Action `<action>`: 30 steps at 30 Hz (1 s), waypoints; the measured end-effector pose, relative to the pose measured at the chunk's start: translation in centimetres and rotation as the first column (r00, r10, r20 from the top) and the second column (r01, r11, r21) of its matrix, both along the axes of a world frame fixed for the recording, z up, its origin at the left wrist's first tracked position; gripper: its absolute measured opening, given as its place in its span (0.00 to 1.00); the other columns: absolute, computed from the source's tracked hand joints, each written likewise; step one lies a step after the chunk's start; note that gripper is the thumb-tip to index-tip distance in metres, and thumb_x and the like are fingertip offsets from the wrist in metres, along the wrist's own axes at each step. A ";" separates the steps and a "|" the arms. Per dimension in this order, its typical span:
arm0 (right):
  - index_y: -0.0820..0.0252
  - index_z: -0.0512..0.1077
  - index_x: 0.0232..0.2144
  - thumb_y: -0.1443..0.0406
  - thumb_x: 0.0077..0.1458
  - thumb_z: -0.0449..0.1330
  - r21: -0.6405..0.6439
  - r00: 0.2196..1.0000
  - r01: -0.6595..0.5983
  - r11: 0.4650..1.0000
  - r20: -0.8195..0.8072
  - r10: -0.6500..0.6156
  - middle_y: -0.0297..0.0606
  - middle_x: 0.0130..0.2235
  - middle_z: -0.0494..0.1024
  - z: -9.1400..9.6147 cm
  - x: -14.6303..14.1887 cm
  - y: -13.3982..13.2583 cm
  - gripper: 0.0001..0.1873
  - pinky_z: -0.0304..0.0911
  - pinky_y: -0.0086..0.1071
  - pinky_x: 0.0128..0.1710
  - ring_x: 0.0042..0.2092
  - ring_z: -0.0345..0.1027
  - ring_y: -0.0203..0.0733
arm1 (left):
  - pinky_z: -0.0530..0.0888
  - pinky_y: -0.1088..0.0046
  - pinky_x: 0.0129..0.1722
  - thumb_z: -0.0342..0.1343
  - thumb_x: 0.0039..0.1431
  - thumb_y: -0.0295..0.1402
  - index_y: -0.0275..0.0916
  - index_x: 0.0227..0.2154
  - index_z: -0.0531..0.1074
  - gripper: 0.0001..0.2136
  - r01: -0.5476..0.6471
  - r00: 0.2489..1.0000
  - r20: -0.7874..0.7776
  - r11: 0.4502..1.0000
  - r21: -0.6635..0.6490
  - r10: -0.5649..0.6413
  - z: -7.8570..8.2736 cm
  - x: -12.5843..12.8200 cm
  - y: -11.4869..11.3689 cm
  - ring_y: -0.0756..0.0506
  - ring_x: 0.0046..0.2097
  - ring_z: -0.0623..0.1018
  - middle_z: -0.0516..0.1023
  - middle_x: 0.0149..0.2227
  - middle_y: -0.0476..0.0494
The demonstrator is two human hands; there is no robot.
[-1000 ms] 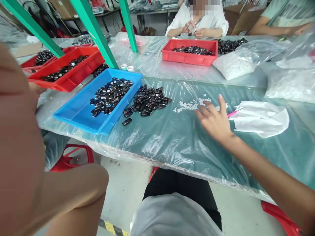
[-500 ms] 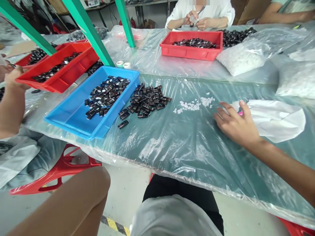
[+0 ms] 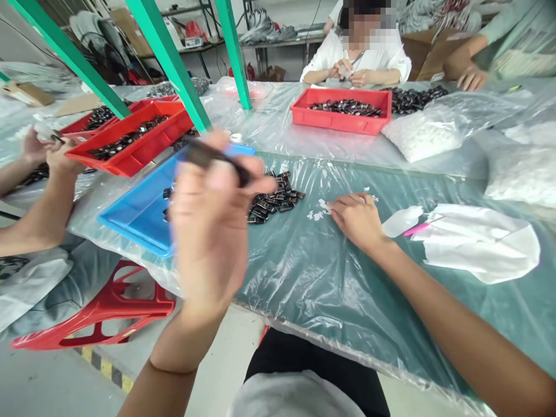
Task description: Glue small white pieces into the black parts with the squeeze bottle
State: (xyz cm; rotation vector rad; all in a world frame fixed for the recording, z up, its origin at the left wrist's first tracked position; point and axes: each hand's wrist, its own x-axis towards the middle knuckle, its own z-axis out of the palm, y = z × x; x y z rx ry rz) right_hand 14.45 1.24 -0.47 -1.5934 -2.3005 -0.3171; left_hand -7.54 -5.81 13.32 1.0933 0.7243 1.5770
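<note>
My left hand [image 3: 211,243] is raised close to the camera over the blue tray [image 3: 134,226], smeared by motion. A small dark part [image 3: 237,168] is gripped between its thumb and fingers; its details are blurred. The hand hides much of the tray and some of the pile of small black parts [image 3: 280,197] beside it. On the table, my right hand [image 3: 358,223] has its fingers bent and close together over the small white pieces [image 3: 319,213]. Whether a piece is between its fingertips cannot be seen.
Right of my right hand lie a pink tool [image 3: 416,229], a translucent white piece [image 3: 402,221] and a white sheet [image 3: 482,243]. Red trays [image 3: 341,120] of black parts and plastic bags of white pieces [image 3: 423,133] stand farther back. Green posts [image 3: 174,63] rise at left. Co-workers sit across and at left.
My left hand has come up into view holding a dark part. My right hand has moved left from the white sheet to the small white pieces. The view has tilted up.
</note>
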 end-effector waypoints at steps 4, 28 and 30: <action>0.62 0.75 0.33 0.68 0.57 0.51 -0.018 0.997 0.005 1.000 -0.082 -0.007 0.45 0.35 0.77 -0.3 -0.4 0.5 0.12 0.52 0.43 0.45 0.40 0.67 0.49 | 0.72 0.72 0.41 0.56 0.55 0.30 0.36 0.39 0.72 0.09 0.278 0.951 -0.099 0.950 -0.143 -0.293 -5.4 2.5 3.7 0.51 0.33 0.76 0.77 0.33 0.47; 0.44 0.77 0.36 0.65 0.50 0.62 -0.080 0.368 0.009 0.997 -0.927 -0.078 0.32 0.39 0.78 -0.1 -0.1 -7.1 0.10 0.65 0.41 0.45 0.43 0.71 0.43 | 0.64 0.76 0.30 0.56 0.55 0.42 0.32 0.39 0.76 0.17 0.560 0.669 -0.421 0.788 -0.256 -0.613 -13.8 5.5 5.7 0.50 0.29 0.68 0.74 0.30 0.44; 0.43 0.77 0.36 0.65 0.50 0.62 -0.091 0.378 -0.007 0.996 -0.922 -0.082 0.32 0.39 0.78 -0.1 -0.3 -7.1 0.10 0.65 0.42 0.44 0.42 0.71 0.45 | 0.65 0.76 0.30 0.54 0.56 0.42 0.32 0.39 0.76 0.17 0.564 0.644 -0.468 0.789 -0.244 -0.605 -13.6 5.5 5.7 0.49 0.30 0.69 0.75 0.31 0.44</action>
